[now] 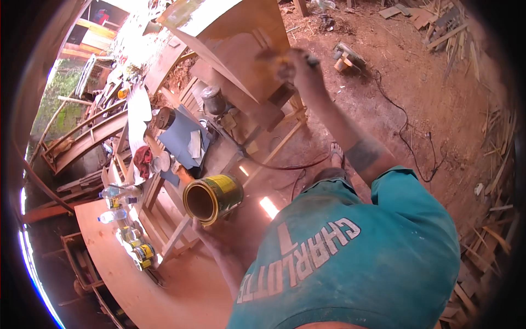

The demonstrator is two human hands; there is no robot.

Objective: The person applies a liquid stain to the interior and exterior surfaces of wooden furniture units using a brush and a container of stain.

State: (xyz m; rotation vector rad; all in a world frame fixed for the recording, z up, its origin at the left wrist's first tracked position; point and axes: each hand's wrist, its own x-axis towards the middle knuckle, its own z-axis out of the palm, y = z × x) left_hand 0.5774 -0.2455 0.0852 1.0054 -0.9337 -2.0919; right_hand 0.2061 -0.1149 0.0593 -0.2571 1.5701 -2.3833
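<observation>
Head view, the hands. Left hand (201, 231): thumb at the rim of a yellow tin (229, 188), other fingers mostly hidden, apparently gripping it from beneath; mouth faces the camera, presumably for easy reach by the other hand. Contents, if any: not discernible. Right hand (302, 64): fingers curled around a small object (281, 70), too blurred to identify, at the side of a wooden box-like piece (233, 41).

Head view, the surroundings. Wooden supports (292, 122) under the piece, likely to raise it to working height. Metal canister (213, 101), beside the piece. Plastic bottles (113, 216) and small tins (143, 253), along a board's (101, 237) edge, probably for reach. Power tool (349, 58), on the ground, apparently set aside; cable (406, 118) nearby.
</observation>
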